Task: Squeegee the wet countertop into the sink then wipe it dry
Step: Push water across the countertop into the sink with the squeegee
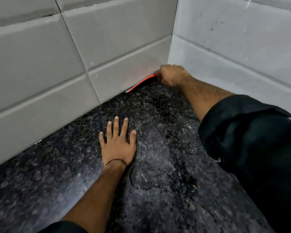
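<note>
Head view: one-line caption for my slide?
Right hand sets orange squeegee in the tiled corner; left hand flat on wet granite countertop.

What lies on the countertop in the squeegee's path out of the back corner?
Only the left hand, flat on the wet countertop in front of the squeegee, which the right hand holds. The sink is out of view.

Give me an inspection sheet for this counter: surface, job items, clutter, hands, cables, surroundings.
Surface: dark speckled granite countertop, wet, with beads and pooled water toward the near right.
Job's things: orange squeegee set along the foot of the back wall in the far corner; no sink or cloth in view.
Clutter: nothing seen.
Grippers: right hand closed on the squeegee; left hand flat on the countertop, fingers spread, holding nothing.
Cables: nothing seen; only a thin black band at the left wrist.
Surroundings: grey tiled walls meeting in a corner.
</note>
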